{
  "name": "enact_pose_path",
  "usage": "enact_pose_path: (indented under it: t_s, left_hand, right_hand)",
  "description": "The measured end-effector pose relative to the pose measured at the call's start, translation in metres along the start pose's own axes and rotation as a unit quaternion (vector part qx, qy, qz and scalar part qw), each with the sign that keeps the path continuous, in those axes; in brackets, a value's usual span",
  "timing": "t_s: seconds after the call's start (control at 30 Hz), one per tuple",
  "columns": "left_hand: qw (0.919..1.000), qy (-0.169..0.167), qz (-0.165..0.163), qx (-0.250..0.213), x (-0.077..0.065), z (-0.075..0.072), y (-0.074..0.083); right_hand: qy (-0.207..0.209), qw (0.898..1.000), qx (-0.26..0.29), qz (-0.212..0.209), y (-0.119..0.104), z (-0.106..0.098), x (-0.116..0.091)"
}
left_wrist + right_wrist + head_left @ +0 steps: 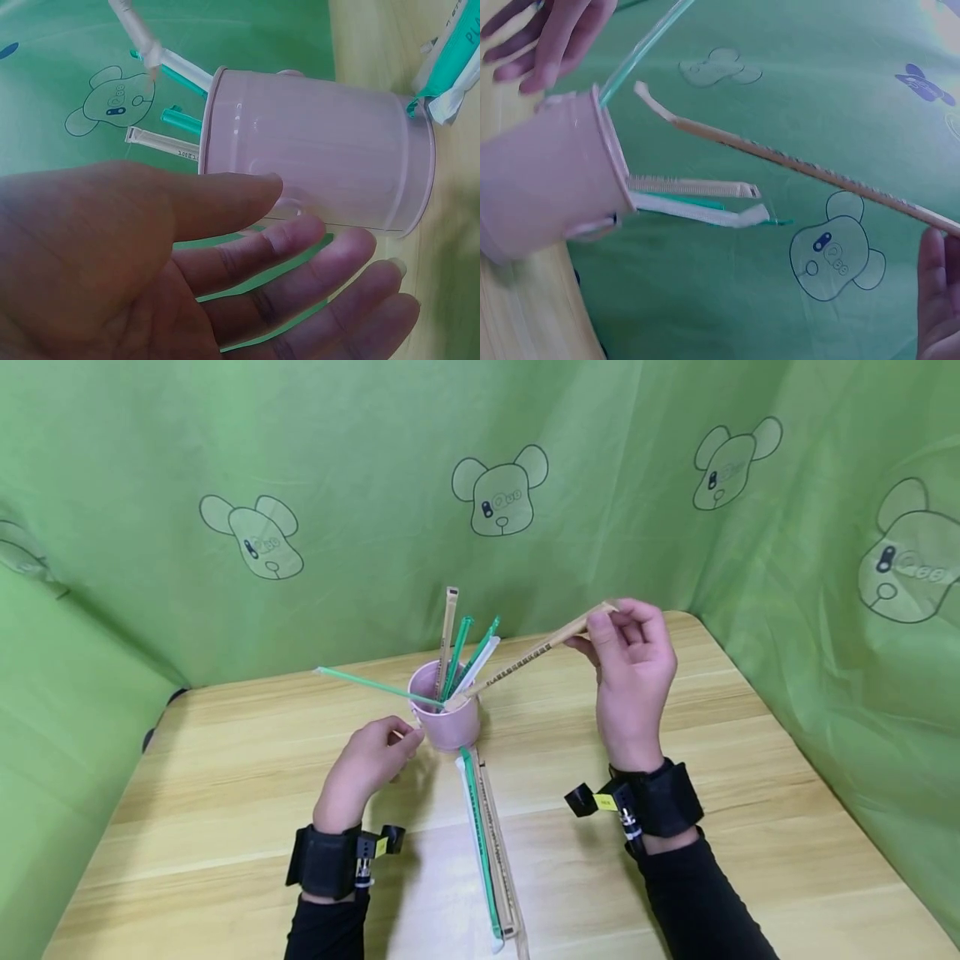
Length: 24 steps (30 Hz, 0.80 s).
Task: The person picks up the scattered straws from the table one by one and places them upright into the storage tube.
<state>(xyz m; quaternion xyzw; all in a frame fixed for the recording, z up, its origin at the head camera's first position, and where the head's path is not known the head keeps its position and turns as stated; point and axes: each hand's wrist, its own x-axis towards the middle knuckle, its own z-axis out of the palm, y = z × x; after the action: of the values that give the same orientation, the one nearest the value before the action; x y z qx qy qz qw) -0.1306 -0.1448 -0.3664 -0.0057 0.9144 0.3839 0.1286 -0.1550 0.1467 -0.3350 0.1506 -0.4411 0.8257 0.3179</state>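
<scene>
My right hand (637, 672) pinches one end of a brown paper-wrapped straw (528, 656) between thumb and fingers. The straw slants down left, its low end above the rim of a pink cup (450, 731); in the right wrist view that end (656, 105) stands apart from the rim. Beside the cup's left side is my left hand (375, 756), fingers loosely extended. Its thumb and index tips lie near the small side handle (289, 206); contact is unclear. Inside the cup stand a brown wrapped straw (447, 631), green-wrapped straws (459, 647) and a white-wrapped one (480, 660).
A thin green straw (367, 682) leans out over the cup's left rim. In front of the cup, several wrapped straws (483, 835), green, white and brown, lie side by side on the wooden table (247, 777). Green curtain (375, 443) with bear drawings surrounds the table.
</scene>
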Motion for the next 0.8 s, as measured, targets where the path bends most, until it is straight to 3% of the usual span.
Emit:
enact_pose_path:
  t_s: [0.17, 0.37, 0.5, 0.8]
  left_hand:
    - [1.0000, -0.003, -0.003, 0.000, -0.001, 0.002, 0.000]
    - [0.9998, 0.001, 0.012, 0.013, 0.002, 0.005, 0.000]
    - [0.9993, 0.012, 0.030, 0.021, 0.004, 0.006, 0.000]
    - [0.9992, 0.011, 0.032, 0.021, 0.004, 0.005, 0.000]
  right_hand:
    - [0.018, 1.000, 0.014, -0.012, 0.006, 0.002, -0.003]
    - [-0.045, 0.994, -0.078, -0.067, 0.019, 0.007, -0.012]
    - [-0.070, 0.989, -0.102, -0.084, 0.024, 0.012, -0.020]
    - [-0.014, 0.986, -0.085, -0.144, 0.021, 0.015, -0.019]
